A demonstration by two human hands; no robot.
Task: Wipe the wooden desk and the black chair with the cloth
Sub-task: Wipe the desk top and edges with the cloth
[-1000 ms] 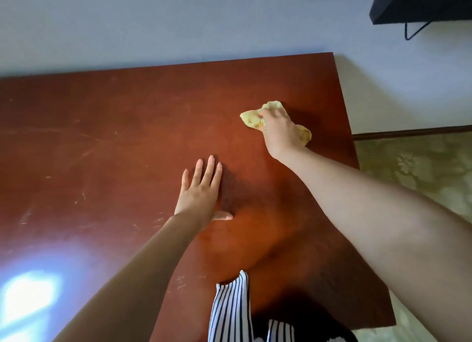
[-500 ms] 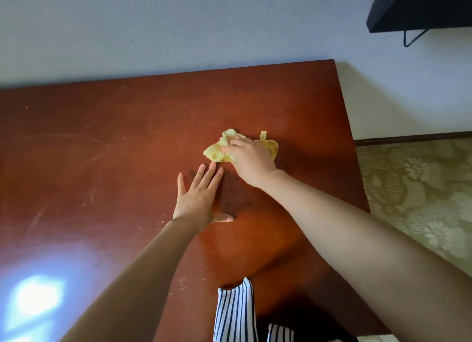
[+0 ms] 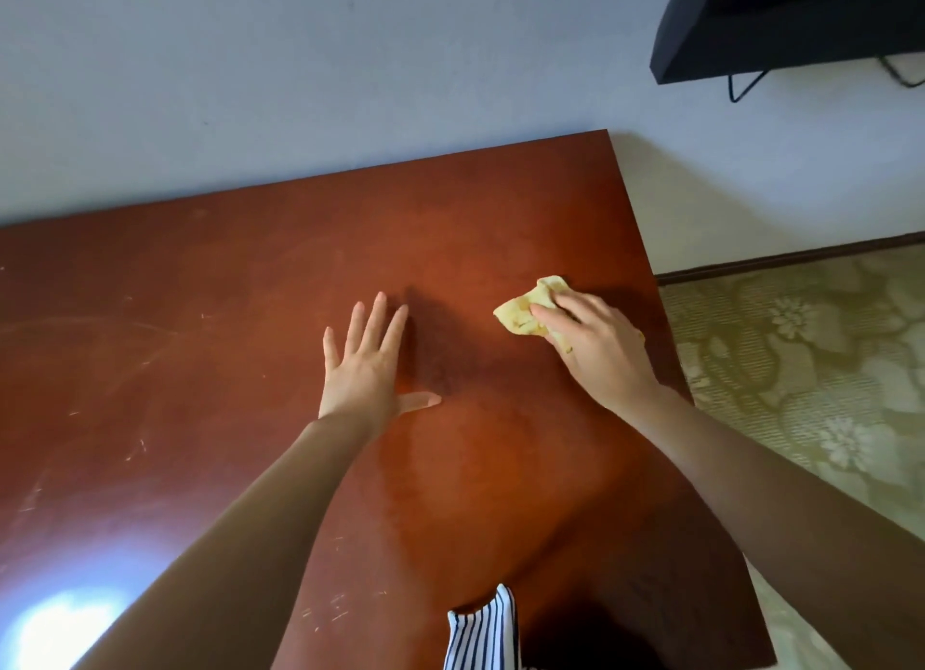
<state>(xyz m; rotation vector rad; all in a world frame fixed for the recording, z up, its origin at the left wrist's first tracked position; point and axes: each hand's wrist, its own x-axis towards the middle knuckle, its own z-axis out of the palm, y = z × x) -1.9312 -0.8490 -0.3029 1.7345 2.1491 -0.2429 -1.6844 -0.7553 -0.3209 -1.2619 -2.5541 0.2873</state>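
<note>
**Head view.** The right hand bears down on a crumpled yellow cloth, fingers curled over the wad. The cloth is near the right edge of the wooden counter, roughly midway between its far and near edges. The left hand lies flat and open on the middle of the counter, fingers straight and thumb spread, holding nothing. The black chair is not in view.

We judge 2 risks:
- **Cloth off the edge:** a stroke continued rightward could carry the wad off the edge onto the patterned floor, since part of the cloth lies outside the hand.
- **Missed strips:** the bunched cloth covers only a narrow band, so strips between passes, and the scratched left half, may go unwiped.

Compared with 0.5 s ago, the cloth has travelled from just beside the left fingertips toward the right edge. The left hand has kept its place.
</note>
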